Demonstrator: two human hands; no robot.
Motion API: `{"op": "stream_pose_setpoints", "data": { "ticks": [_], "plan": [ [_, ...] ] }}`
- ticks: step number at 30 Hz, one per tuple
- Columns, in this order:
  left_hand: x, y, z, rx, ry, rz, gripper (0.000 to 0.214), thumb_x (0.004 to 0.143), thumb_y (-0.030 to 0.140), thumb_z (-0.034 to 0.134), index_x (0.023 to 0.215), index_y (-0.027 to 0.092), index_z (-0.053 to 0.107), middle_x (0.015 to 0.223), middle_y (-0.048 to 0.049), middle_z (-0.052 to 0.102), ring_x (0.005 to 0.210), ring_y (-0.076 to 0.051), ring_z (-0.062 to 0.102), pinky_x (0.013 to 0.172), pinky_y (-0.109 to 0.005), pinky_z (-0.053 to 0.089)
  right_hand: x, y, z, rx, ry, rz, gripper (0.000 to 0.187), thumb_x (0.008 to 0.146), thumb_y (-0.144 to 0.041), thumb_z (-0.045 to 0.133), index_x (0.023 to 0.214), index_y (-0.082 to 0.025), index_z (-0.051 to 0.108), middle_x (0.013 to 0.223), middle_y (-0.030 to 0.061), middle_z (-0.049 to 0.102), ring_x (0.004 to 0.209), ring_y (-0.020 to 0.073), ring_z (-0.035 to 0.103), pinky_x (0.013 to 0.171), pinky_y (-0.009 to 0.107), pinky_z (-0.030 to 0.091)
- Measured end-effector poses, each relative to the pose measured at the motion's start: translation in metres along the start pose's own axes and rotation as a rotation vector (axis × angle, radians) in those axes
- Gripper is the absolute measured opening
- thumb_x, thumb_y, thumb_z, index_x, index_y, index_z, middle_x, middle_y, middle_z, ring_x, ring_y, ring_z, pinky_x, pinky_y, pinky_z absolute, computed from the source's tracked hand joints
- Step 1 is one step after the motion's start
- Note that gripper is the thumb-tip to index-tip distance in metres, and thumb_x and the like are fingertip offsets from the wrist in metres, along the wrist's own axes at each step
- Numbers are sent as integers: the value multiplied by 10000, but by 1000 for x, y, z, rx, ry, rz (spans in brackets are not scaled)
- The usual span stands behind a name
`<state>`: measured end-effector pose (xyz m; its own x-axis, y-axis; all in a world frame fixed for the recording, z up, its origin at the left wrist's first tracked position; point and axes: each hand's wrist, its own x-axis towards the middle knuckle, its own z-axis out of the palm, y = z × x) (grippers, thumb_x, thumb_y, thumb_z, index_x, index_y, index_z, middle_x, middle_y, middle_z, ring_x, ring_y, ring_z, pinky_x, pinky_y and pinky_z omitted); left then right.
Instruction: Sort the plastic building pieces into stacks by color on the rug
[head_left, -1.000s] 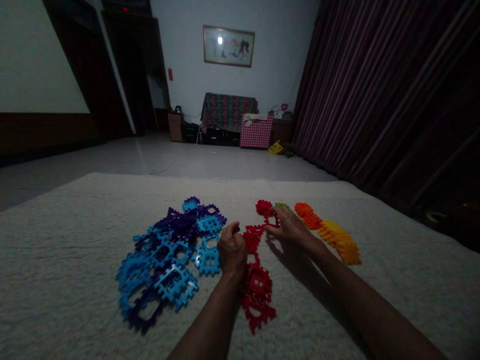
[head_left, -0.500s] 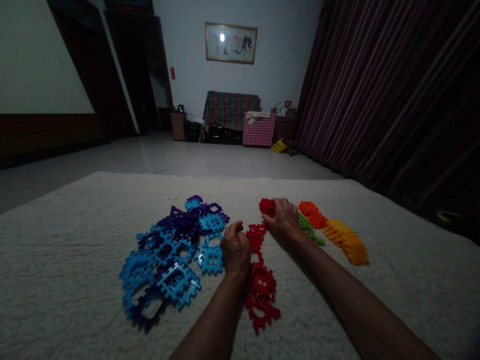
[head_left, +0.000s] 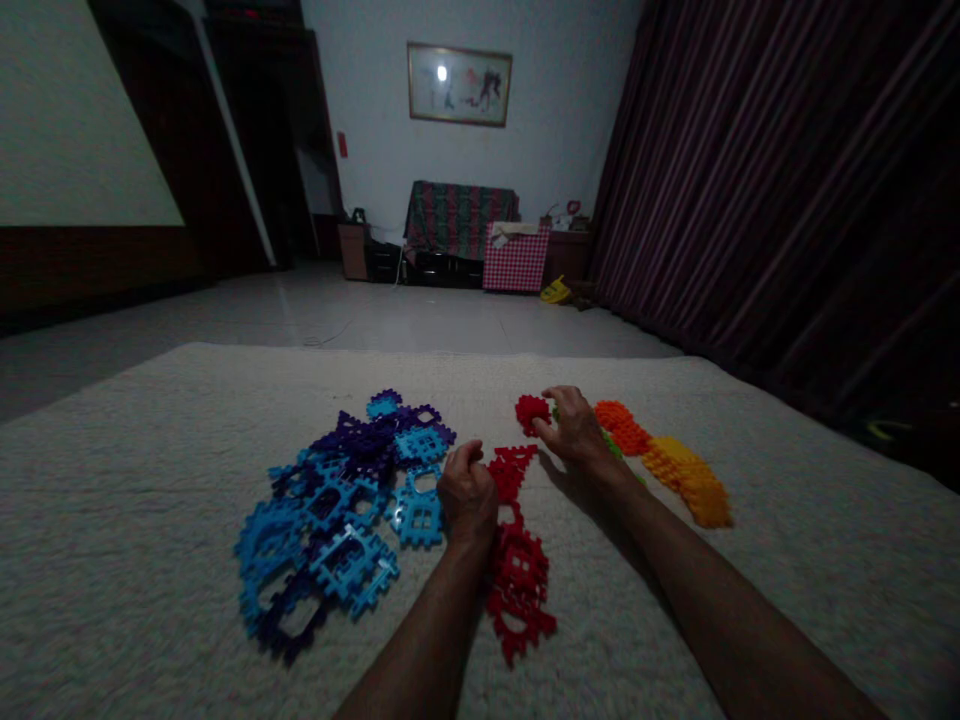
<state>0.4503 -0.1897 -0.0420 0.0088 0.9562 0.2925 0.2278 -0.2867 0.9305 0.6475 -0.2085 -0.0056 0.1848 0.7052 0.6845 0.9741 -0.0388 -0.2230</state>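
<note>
My left hand (head_left: 469, 495) rests on the mat with its fingers curled in, between light-blue plastic building pieces (head_left: 418, 515) and a spread of red building pieces (head_left: 517, 560). No piece shows in it. My right hand (head_left: 576, 428) is beside a small red stack (head_left: 531, 413), its thumb and fingers apart and the thumb close to the stack's edge. Whether the thumb touches it I cannot tell. Green pieces (head_left: 612, 444) lie partly hidden behind this hand. Orange pieces (head_left: 621, 427) and a row of yellow pieces (head_left: 688, 480) sit to its right.
A heap of dark purple pieces (head_left: 360, 445) mixed with blue ones covers the left of the pale mat (head_left: 150, 500). Past the mat's far edge are a tiled floor (head_left: 435, 320), a cloth-covered cabinet (head_left: 459, 220) and a dark curtain (head_left: 720, 180) at right.
My right hand has shifted slightly right, its fingers lifting off the small red stack, which now shows more fully. My left hand has stayed in place.
</note>
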Motion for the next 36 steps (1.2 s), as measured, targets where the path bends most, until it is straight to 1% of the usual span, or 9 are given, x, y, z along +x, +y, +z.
{"op": "stream_pose_setpoints", "data": {
  "ticks": [2,5,7,11,15,22,28,31,36],
  "plan": [
    [0,-2,1,-5,2,4,418,715,64,427,956,149,758,949,-78,758,944,-205,696,923,-325,536,-1,-1,-5,111,34,-83,209,776,-141,523,953,-198,617,947,96,644,934,247,588,836,361,471],
    [0,-2,1,-2,-1,0,439,706,43,416,962,145,758,941,-77,757,935,-200,693,917,-314,533,-9,-10,-11,215,-44,-150,231,751,-64,467,844,-214,615,825,47,646,795,196,599,748,311,476],
    [0,-2,0,5,-7,-2,455,695,27,411,967,144,757,933,-76,757,931,-198,691,916,-308,530,-20,-17,-11,253,-118,-158,287,725,-45,461,894,-209,624,861,46,662,813,192,610,759,312,484],
    [1,0,-2,7,-28,-33,470,705,15,406,997,145,751,952,-75,756,950,-197,687,914,-302,529,-43,-31,-4,286,-235,-216,412,726,-43,436,1081,-172,600,1056,105,661,987,227,599,880,370,486],
    [2,2,-4,14,-55,-58,466,729,15,398,1015,140,744,982,-83,753,964,-197,686,908,-298,531,-55,-39,0,266,-292,-278,398,710,-44,425,1058,-157,581,1021,117,630,964,243,552,894,404,463],
    [3,2,-4,-6,-47,-66,454,727,30,402,998,155,744,950,-70,753,939,-190,687,910,-295,527,-56,-41,2,228,-293,-264,294,703,-67,424,932,-179,571,877,78,568,844,226,503,783,364,425],
    [4,4,-6,-31,-58,-106,446,735,54,411,1013,146,747,943,-79,755,922,-197,694,885,-297,539,-57,-41,2,321,-271,-225,212,771,-112,413,881,-181,581,812,56,564,798,208,513,757,343,403],
    [4,2,-5,-23,-45,-85,441,731,61,419,1001,156,756,963,-75,759,938,-201,692,905,-299,534,-56,-40,0,370,-273,-172,143,800,-152,417,775,-196,551,767,41,563,749,188,513,719,323,396],
    [2,1,-3,11,-71,-7,446,739,60,436,1042,164,747,993,-71,755,957,-196,690,921,-297,530,-49,-43,3,371,-304,-69,213,861,-225,447,655,-209,501,680,10,544,678,156,494,668,287,378]
  ]
}}
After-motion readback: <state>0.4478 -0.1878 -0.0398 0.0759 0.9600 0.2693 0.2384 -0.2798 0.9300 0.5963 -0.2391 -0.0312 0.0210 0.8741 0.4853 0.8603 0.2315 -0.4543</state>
